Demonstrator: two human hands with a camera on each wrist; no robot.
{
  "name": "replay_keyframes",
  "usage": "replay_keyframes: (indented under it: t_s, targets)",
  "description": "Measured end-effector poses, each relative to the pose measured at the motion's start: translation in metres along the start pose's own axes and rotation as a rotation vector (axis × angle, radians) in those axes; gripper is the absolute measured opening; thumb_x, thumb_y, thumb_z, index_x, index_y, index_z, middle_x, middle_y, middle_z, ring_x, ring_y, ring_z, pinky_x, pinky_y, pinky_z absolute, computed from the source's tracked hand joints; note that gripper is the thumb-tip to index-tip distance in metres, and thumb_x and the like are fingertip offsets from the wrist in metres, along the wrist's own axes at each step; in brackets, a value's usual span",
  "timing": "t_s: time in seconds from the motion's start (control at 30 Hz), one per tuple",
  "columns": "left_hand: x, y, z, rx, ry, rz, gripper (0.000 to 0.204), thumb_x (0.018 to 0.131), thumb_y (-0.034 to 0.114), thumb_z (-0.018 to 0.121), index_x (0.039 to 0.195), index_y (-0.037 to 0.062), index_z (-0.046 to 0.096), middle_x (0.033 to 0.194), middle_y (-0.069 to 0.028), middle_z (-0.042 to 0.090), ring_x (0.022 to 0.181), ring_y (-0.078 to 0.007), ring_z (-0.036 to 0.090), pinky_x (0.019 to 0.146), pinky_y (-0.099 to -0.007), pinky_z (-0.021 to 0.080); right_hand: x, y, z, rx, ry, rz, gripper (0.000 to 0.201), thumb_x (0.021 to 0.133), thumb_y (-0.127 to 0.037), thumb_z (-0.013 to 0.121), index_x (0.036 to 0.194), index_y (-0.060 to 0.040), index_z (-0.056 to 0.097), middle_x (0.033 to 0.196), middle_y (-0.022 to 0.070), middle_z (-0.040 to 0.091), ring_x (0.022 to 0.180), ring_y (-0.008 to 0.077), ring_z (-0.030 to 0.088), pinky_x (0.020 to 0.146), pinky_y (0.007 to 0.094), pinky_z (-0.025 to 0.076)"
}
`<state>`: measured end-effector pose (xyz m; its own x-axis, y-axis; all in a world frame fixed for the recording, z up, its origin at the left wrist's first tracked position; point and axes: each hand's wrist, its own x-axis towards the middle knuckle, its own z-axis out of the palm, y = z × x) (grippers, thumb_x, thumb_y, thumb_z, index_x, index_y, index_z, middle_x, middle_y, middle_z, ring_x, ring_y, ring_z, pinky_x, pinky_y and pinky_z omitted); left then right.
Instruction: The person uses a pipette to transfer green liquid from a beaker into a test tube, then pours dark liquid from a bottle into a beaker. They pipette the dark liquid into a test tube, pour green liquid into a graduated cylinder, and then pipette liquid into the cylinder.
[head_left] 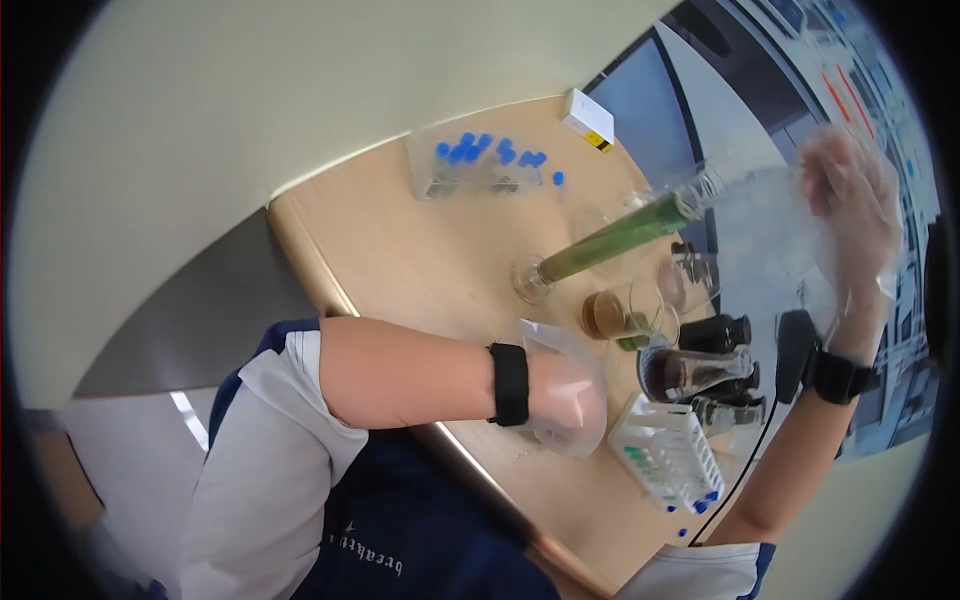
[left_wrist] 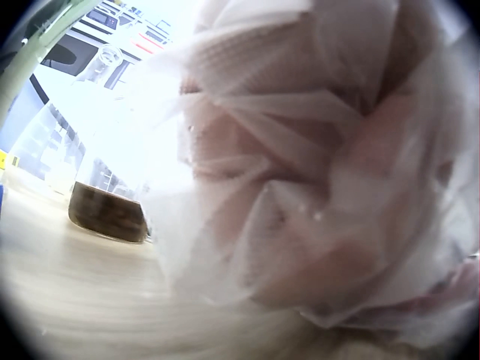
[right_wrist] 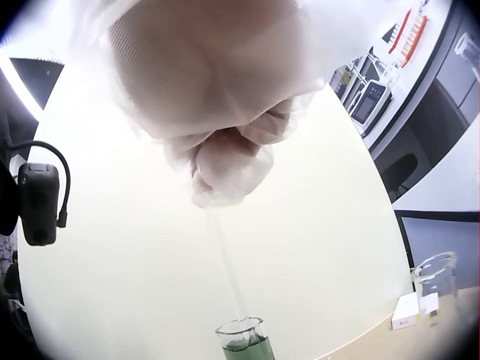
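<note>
My right hand, in a loose clear plastic glove, is raised above a tall glass cylinder of green liquid. Its fingers pinch a thin clear rod, which runs down to the mouth of the cylinder in the right wrist view. My left hand, gloved the same way, lies low over the table near its front edge. Glove folds cover its loosely curled fingers, and nothing shows in them. Beyond it, a beaker with brown liquid stands close to the cylinder's foot.
A white tube rack and a conical flask of dark liquid stand beyond my left hand, beside dark bottles. Farther back are a clear rack with blue-capped tubes and a small white box.
</note>
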<state>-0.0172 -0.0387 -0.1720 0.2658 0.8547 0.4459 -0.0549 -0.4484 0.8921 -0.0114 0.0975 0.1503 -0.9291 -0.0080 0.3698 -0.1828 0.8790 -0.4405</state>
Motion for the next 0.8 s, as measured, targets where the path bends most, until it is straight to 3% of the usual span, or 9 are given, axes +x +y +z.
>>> replay_keyframes:
  t_s: [0.07, 0.17, 0.2, 0.3, 0.37, 0.47, 0.67, 0.77, 0.8]
  targets:
    - [-0.003, 0.014, -0.001, -0.113, 0.052, -0.011, 0.013, 0.072, 0.009, 0.059, 0.082, 0.0022, 0.063, 0.075, -0.0118, 0.063, 0.066, -0.0211, 0.058, 0.059, -0.0341, 0.047, 0.003, -0.001, 0.009, -0.029, 0.126, -0.017, 0.029, 0.093, -0.022, 0.052, 0.1, 0.0041, 0.06, 0.078, 0.0066, 0.059, 0.063, 0.0077, 0.05, 0.054, 0.0195, 0.035]
    - [0.002, 0.025, -0.004, -0.08, 0.013, -0.061, 0.009, 0.066, 0.008, 0.055, 0.071, 0.0023, 0.061, 0.065, -0.0107, 0.061, 0.056, -0.021, 0.055, 0.052, -0.0346, 0.043, 0.006, -0.021, 0.024, -0.234, 0.093, 0.09, 0.028, 0.094, -0.023, 0.052, 0.09, 0.0014, 0.063, 0.068, 0.0037, 0.055, 0.056, 0.0069, 0.046, 0.05, 0.0189, 0.033]
    - [0.004, 0.031, -0.005, -0.046, 0.001, -0.072, 0.009, 0.065, 0.008, 0.054, 0.067, 0.0027, 0.061, 0.062, -0.0102, 0.06, 0.053, -0.0211, 0.054, 0.05, -0.035, 0.042, 0.006, -0.02, 0.034, -0.183, 0.131, 0.076, 0.03, 0.093, -0.027, 0.053, 0.085, 0.0001, 0.063, 0.063, 0.0021, 0.053, 0.052, 0.0061, 0.044, 0.048, 0.0187, 0.031]
    - [0.005, 0.04, -0.007, 0.041, 0.008, -0.044, 0.011, 0.064, 0.011, 0.053, 0.059, 0.0043, 0.059, 0.056, -0.0095, 0.057, 0.049, -0.0216, 0.05, 0.048, -0.0367, 0.038, 0.009, -0.023, 0.039, -0.092, -0.071, 0.117, 0.033, 0.093, -0.03, 0.055, 0.083, -0.0001, 0.062, 0.064, 0.0022, 0.054, 0.053, 0.0059, 0.045, 0.048, 0.0189, 0.031]
    - [0.007, 0.033, -0.004, 0.056, 0.003, 0.009, 0.014, 0.065, 0.015, 0.052, 0.058, 0.0052, 0.058, 0.055, -0.01, 0.055, 0.049, -0.0222, 0.048, 0.048, -0.0375, 0.037, 0.007, -0.018, 0.042, -0.103, -0.062, 0.143, 0.035, 0.09, -0.034, 0.059, 0.081, 0.0001, 0.061, 0.062, 0.0026, 0.054, 0.052, 0.0062, 0.044, 0.049, 0.0191, 0.031]
    - [0.011, 0.034, 0.004, 0.351, 0.149, -0.021, 0.01, 0.054, 0.011, 0.057, 0.045, 0.0073, 0.06, 0.049, -0.0098, 0.058, 0.044, -0.0235, 0.053, 0.044, -0.034, 0.043, 0.001, -0.012, 0.051, -0.119, 0.033, 0.139, 0.036, 0.089, -0.035, 0.061, 0.08, 0.0003, 0.06, 0.061, 0.0029, 0.053, 0.053, 0.0064, 0.044, 0.049, 0.0196, 0.032]
    - [0.01, 0.033, 0.004, 0.425, 0.136, 0.085, 0.008, 0.054, 0.01, 0.057, 0.049, 0.0059, 0.062, 0.049, -0.0125, 0.056, 0.044, -0.0257, 0.052, 0.043, -0.0355, 0.043, 0.001, -0.014, 0.053, 0.016, -0.021, 0.142, 0.034, 0.089, -0.032, 0.061, 0.08, 0.0008, 0.06, 0.064, 0.0043, 0.055, 0.055, 0.0071, 0.045, 0.052, 0.0197, 0.033]
    - [0.012, 0.025, 0.005, 0.181, 0.09, -0.04, 0.014, 0.067, 0.017, 0.054, 0.058, 0.0066, 0.059, 0.057, -0.0122, 0.056, 0.049, -0.0254, 0.047, 0.049, -0.0378, 0.038, 0.002, -0.012, 0.052, 0.009, 0.014, 0.123, 0.033, 0.089, -0.031, 0.06, 0.081, 0.0011, 0.06, 0.064, 0.0045, 0.055, 0.056, 0.0074, 0.045, 0.052, 0.0197, 0.033]
    - [0.012, 0.024, 0.004, 0.228, 0.09, -0.041, 0.014, 0.067, 0.016, 0.054, 0.058, 0.0067, 0.059, 0.057, -0.0118, 0.057, 0.049, -0.0251, 0.047, 0.049, -0.0374, 0.038, 0.003, -0.01, 0.055, 0.002, 0.035, 0.109, 0.033, 0.089, -0.03, 0.059, 0.081, 0.0013, 0.06, 0.064, 0.0044, 0.055, 0.056, 0.0075, 0.045, 0.052, 0.0198, 0.033]
